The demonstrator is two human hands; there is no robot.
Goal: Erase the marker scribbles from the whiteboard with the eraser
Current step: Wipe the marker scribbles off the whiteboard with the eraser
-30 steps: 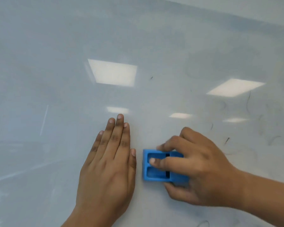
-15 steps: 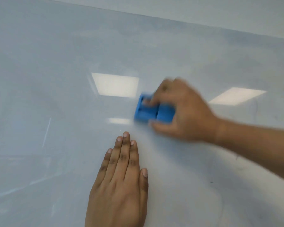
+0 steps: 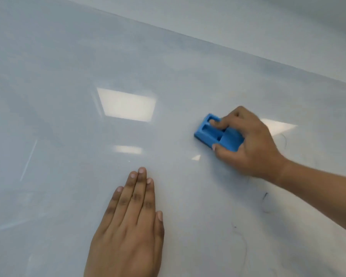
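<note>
Since half a sec ago, R hand (image 3: 250,144) has swept the blue eraser (image 3: 218,133) rightward across the whiteboard (image 3: 68,76); L hand (image 3: 132,220) hasn't moved.

Eraser now sits flat on the board, right of centre, just right of the big ceiling-light reflection (image 3: 126,104). R fingers pinch it: thumb on the near edge, fingertips (image 3: 215,122) hooked into the recessed top. My guess: that grip lets me press down while dragging, so the pad side stays flush w/ the surface.

L hand lies palm-down, fingers straight and pressed together, thumb tucked alongside, holding nothing. Prob. there to brace me and steady the board against the rubbing. Well apart from the eraser.

Scribbles left: thin dark lines (image 3: 265,202) on the board below R forearm, faint curl (image 3: 284,139) just right of R hand, more wisps near the bottom right. Board's left part looks clean, only streaks and glare.

Judgement: mostly done; next strokes need to go right and toward me.
</note>
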